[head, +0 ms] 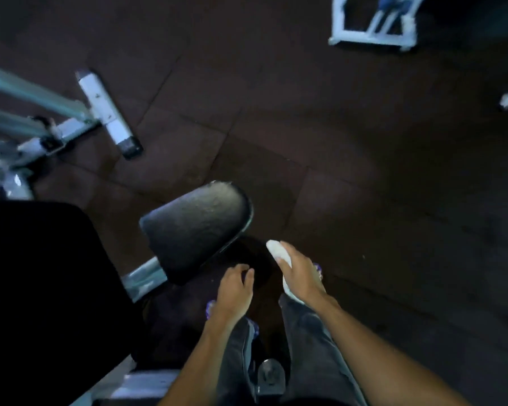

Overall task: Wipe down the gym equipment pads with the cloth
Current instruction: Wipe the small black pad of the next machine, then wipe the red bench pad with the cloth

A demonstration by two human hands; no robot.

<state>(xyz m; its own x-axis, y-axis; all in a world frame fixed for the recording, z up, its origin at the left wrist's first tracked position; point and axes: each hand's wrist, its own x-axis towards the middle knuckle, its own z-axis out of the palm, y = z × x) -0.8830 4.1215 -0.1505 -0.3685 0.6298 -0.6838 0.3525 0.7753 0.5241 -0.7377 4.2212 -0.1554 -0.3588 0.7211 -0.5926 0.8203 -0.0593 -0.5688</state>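
While our right hand (301, 275) grips the white cloth (280, 257), fingers wrapped on it, cloth poking past the fingertips, it hangs just right of the black pad (195, 227), not touching. Our left hand (235, 288) hangs empty, fingers loosely curled.

The scene is dim and underexposed, with a cool bluish cast on the white metal frames (106, 112) and a faint pale patch of light on the dark floor tiles (349, 159). The small black pad (197, 227) catches a soft sheen along its upper edge, while the large pad (41, 288) at left sinks into featureless black. Motion blur smears the frames toward the edges, and wide-angle distortion bends the tile seams.
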